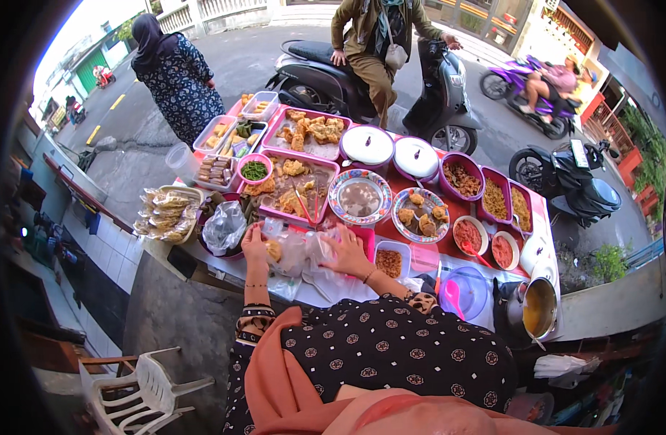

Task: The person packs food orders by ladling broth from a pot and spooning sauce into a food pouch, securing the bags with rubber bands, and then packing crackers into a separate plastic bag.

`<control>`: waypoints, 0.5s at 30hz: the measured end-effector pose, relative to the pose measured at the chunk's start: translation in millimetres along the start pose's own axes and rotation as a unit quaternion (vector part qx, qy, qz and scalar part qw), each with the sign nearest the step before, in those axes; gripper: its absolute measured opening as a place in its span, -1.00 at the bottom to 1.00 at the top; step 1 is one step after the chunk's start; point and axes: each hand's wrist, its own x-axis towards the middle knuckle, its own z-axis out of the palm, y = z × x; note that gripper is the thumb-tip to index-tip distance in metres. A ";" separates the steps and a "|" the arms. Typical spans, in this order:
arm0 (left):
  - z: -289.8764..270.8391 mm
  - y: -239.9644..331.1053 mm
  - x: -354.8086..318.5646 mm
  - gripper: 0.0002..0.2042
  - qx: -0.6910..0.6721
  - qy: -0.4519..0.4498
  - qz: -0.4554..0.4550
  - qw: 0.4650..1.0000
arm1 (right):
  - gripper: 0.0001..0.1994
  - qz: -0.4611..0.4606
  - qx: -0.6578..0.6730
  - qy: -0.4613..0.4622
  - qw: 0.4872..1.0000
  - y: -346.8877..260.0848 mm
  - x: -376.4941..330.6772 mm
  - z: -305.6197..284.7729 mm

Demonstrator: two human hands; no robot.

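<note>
A clear plastic bag stretches between my two hands at the near edge of the food table. My left hand pinches the bag's left side. A golden-brown piece of fried food shows through the plastic beside its fingers. My right hand grips the bag's right side, its fingers bent over the crumpled plastic. Just beyond the hands, a pink tray holds fried pieces, with red-handled tongs lying in it. A bunched clear bag sits left of my left hand.
Bowls of sambal, lidded white pots and a soup bowl crowd the table. At right stands a metal pot. A person sits on a parked scooter across the table; another stands at left. A white plastic chair is behind-left.
</note>
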 end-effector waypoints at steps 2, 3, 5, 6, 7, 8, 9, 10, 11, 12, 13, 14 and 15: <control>-2.4 2.6 -2.7 -0.79 0.005 -0.005 -0.004 1.000 | -0.49 0.012 0.071 -0.049 0.996 11.8 -17.4 19.9; -6.1 1.0 -0.9 -0.79 0.010 -0.005 0.000 1.000 | -0.45 0.021 0.141 -0.103 0.984 22.6 -18.4 35.4; -18.7 -11.3 8.1 -0.79 -0.007 -0.012 0.015 1.000 | -0.46 0.005 0.174 -0.087 0.981 39.7 -14.2 59.3; -15.3 -10.8 7.5 -0.79 -0.006 -0.016 0.013 1.000 | -0.48 -0.002 0.205 -0.073 0.976 43.7 -12.9 62.9; -11.6 -10.2 7.2 -0.79 0.008 -0.018 0.024 1.000 | -0.54 0.025 0.293 -0.050 0.955 49.3 -8.3 66.7; -7.8 -9.9 6.1 -0.79 0.022 -0.021 0.036 0.999 | -0.54 0.029 0.291 -0.048 0.955 56.5 -9.7 66.9; -18.1 -12.0 4.1 -0.79 0.022 -0.011 0.036 0.999 | -0.59 0.076 0.352 -0.100 0.928 48.1 -5.1 59.6; -20.0 -13.0 2.9 -0.79 0.029 -0.009 0.038 0.999 | -0.63 0.127 0.405 -0.147 0.894 47.0 -1.5 53.7; -21.7 -13.8 1.7 -0.79 0.035 -0.008 0.040 0.999 | -0.68 0.193 0.472 -0.185 0.840 45.8 2.3 53.1; -22.1 -13.9 0.2 -0.79 0.034 -0.007 0.040 0.999 | -0.68 0.192 0.472 -0.186 0.840 45.0 6.0 47.5; -23.7 -13.5 -2.6 -0.80 0.024 -0.011 0.023 0.999 | -0.69 0.217 0.494 -0.190 0.820 43.2 9.1 39.8; -25.5 -13.1 -5.6 -0.80 0.013 -0.014 0.007 1.000 | -0.70 0.242 0.515 -0.193 0.799 40.9 12.8 32.7; -23.3 -11.7 -8.9 -0.80 0.013 -0.016 0.006 1.000 | -0.70 0.240 0.533 -0.187 0.789 43.1 15.1 30.1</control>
